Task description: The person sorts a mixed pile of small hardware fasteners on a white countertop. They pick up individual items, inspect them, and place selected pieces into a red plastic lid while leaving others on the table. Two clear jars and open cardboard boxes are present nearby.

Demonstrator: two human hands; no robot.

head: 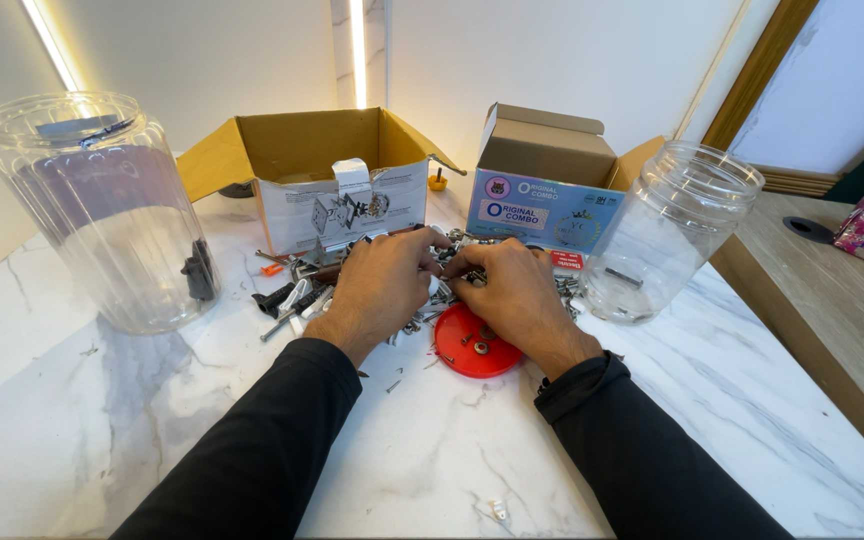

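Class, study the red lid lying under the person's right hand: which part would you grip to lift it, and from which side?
Probably the near rim of the red lid. It lies flat with small parts inside, the right hand covers its far edge, and hardware crowds behind; only the near edge is bare. Pinch there and lift level.

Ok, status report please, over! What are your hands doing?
Left hand and right hand both in the hardware pile. Red lid under right hand. Clear jars either side.

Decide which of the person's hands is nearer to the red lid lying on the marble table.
Right. The right hand lies directly over the upper edge of the red lid, partly covering it. The left hand works in the hardware pile, to the lid's left.
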